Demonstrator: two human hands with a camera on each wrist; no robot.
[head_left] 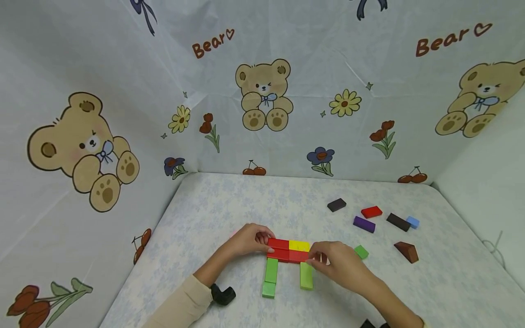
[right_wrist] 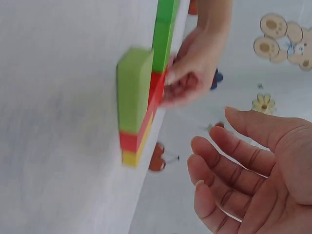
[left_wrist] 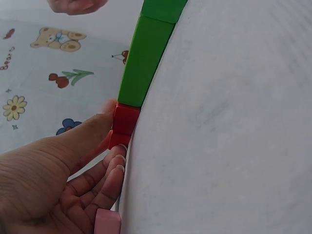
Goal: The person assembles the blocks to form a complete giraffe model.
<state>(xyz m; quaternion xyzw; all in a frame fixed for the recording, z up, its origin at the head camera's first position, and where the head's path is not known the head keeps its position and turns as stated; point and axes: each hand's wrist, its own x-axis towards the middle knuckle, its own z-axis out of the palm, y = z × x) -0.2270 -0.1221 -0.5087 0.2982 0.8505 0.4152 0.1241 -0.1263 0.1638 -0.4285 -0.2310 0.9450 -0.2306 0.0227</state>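
Note:
Flat on the table lies a figure of wooden blocks. Its top is two stacked rows: red blocks point(head_left: 278, 254) on the left, a yellow block point(head_left: 299, 246) above another red block point(head_left: 298, 256) on the right. Two green blocks point(head_left: 270, 270) run down from the left end, and a lime green block point(head_left: 306, 277) from the right end. My left hand point(head_left: 248, 239) pinches the left end of the red rows between thumb and fingers; a pink block point(left_wrist: 107, 223) lies beside its fingers. Beside the right end, my right hand point(head_left: 338, 264) holds nothing, its fingers loosely bent and apart from the blocks.
Loose blocks lie to the right: black point(head_left: 337, 205), red point(head_left: 371, 212), purple point(head_left: 364, 224), dark point(head_left: 398, 222), blue point(head_left: 413, 222), a brown triangle point(head_left: 407, 252) and a green one point(head_left: 361, 252) behind my right hand. A bear-print sheet point(head_left: 262, 150) hangs along the table's back edge.

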